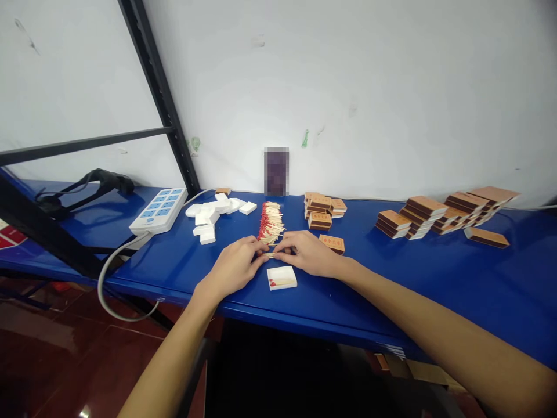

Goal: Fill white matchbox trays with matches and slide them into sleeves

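Between the fingertips of my left hand (237, 262) and my right hand (307, 253) are a few matchsticks (270, 255), gripped from both ends. Both hands are closed in a pinch just above the blue tabletop. Right behind them lies a long pile of red-tipped matches (271, 222). In front of my fingers sits a white matchbox tray (282, 271), open side up, with a few matches along its near side. An orange-brown matchbox sleeve (333, 244) lies just beyond my right wrist.
White inner trays (208, 217) lie heaped at left, beside a power strip (160, 210). More matchboxes (319, 204) are stacked behind my right hand. Further stacks (426, 208) stand at the right. A black metal shelf post (159, 87) rises at left. The table's front edge (304, 335) runs below.
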`<state>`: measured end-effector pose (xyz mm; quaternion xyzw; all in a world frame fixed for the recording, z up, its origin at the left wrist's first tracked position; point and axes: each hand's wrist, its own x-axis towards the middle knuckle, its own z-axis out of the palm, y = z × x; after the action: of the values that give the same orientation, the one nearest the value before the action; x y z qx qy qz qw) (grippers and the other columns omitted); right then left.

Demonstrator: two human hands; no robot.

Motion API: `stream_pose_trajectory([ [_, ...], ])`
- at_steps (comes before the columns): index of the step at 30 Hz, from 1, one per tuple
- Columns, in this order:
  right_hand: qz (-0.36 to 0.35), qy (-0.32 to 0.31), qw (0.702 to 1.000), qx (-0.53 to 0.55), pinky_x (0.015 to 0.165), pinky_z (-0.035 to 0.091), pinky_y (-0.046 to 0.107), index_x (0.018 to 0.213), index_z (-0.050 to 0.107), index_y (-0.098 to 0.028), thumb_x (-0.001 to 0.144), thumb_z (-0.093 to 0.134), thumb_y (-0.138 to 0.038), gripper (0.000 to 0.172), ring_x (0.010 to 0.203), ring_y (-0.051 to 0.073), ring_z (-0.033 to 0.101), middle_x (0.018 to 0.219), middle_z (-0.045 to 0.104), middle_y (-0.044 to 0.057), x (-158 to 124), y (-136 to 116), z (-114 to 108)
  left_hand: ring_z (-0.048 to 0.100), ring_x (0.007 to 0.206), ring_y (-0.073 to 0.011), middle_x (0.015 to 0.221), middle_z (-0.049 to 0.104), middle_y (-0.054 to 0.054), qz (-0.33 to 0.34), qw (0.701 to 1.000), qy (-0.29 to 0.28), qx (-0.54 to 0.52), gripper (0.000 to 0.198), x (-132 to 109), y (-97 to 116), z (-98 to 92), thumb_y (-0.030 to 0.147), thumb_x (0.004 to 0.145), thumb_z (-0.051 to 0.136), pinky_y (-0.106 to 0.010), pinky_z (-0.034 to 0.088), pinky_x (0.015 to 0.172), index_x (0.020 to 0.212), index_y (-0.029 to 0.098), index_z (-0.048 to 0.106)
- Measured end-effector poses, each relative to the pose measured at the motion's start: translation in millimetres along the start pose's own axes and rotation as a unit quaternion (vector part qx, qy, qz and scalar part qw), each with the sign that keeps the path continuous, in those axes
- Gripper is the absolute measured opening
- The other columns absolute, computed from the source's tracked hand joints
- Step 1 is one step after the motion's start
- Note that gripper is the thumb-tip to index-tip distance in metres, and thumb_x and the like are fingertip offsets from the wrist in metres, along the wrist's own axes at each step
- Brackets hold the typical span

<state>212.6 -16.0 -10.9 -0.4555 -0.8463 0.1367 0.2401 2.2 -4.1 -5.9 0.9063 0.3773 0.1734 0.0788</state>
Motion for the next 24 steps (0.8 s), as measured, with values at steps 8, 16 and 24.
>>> stream_pose_trajectory([
  [8,-0.018,0.009,1.0,0.003,0.061,0.037,0.024,0.086,0.074,-0.017,0.089,0.06,-0.024,0.016,0.063,0.011,0.051,0.07,0.059,0.001,0.6,-0.7,1.7,0.058,0.09,-0.021,0.095,0.059,-0.006,-0.011,0.998,0.0,0.064,0.024,0.0,9.1,3.1,0.027,0.098,0.041,-0.031,0.045,0.079,0.093,0.019,0.062],
  [16,-0.044,0.025,0.998,0.023,0.074,0.045,0.026,0.093,0.072,-0.018,0.084,0.064,-0.016,0.012,0.082,0.015,0.061,0.087,0.069,0.004,0.3,-1.0,1.6,0.05,0.094,-0.0257,0.098,0.06,-0.01,-0.003,0.988,-0.003,0.152,0.024,1.6,16.1,4.9,0.023,0.098,0.038,-0.039,0.038,0.079,0.092,0.015,0.06],
  [24,-0.055,0.058,0.995,0.061,0.069,0.046,0.024,0.084,0.072,-0.018,0.082,0.064,-0.016,0.008,0.073,0.014,0.062,0.079,0.07,0.002,0.1,3.5,8.1,0.051,0.089,-0.0233,0.095,0.061,-0.008,0.002,0.988,-0.003,0.154,0.026,1.9,21.2,2.1,0.021,0.099,0.038,-0.038,0.036,0.078,0.089,0.015,0.061],
])
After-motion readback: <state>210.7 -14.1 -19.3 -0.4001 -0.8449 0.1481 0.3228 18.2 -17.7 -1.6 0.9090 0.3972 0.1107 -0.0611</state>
